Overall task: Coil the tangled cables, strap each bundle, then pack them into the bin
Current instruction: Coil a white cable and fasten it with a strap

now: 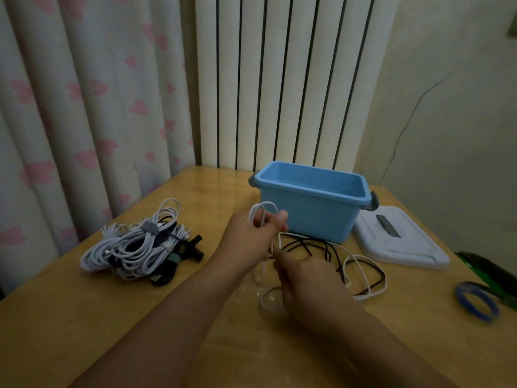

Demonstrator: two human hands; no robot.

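My left hand (253,236) is raised above the table and pinches a small loop of white cable (263,212) in front of the blue bin (310,214). Just below it, my right hand (305,281) grips the same white cable, whose loose length (363,264) trails right across the table, tangled with a black cable (313,246). The bin stands open, and nothing shows inside it. A pile of white and black cables (137,245) lies at the left, some strapped.
The bin's white lid (397,239) lies flat to the right of the bin. A blue ring-shaped band (475,302) and a green object (486,273) sit at the table's right edge. Curtain and radiator stand behind the wooden table (84,317).
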